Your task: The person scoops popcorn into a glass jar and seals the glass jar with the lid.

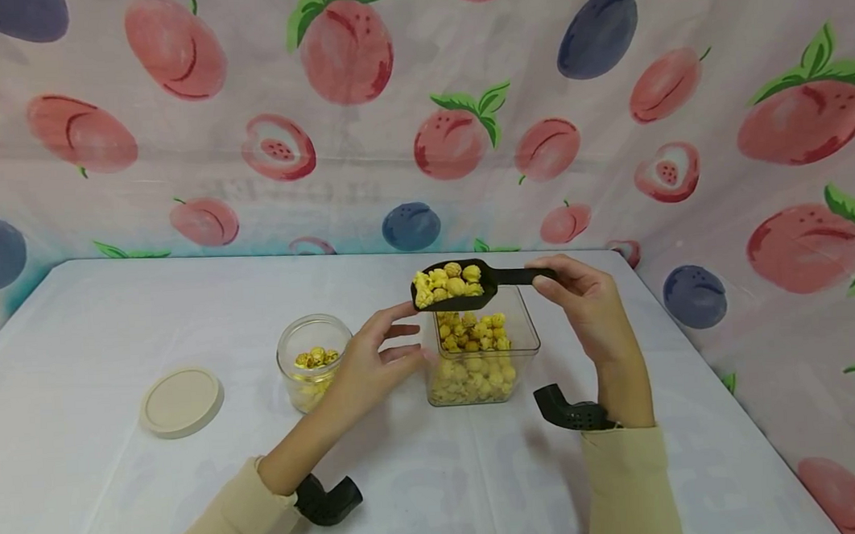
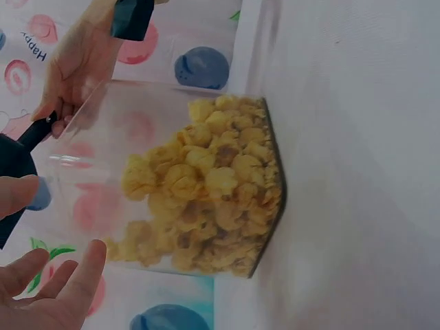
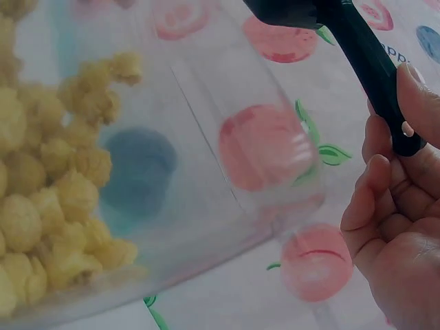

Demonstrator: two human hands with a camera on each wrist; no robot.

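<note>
My right hand [image 1: 585,303] grips the handle of a black scoop [image 1: 513,277] between thumb and fingers, also seen in the right wrist view. Yellow popcorn [image 1: 448,284] fills the scoop, which is held level above a clear square container [image 1: 524,334]. More popcorn [image 2: 213,172] is heaped inside that container, as the left wrist view shows. My left hand [image 1: 374,362] is spread beside the container, its index fingertip right at the scoop's front end. Behind the left hand stands a round glass jar [image 1: 288,369], uncovered, with some popcorn in it.
A beige round lid [image 1: 182,402] lies on the white table [image 1: 83,479], left of the jar. A fruit-patterned cloth [image 1: 363,141] hangs behind the table and along its right side. Black curved devices [image 1: 331,502] are strapped at both wrists.
</note>
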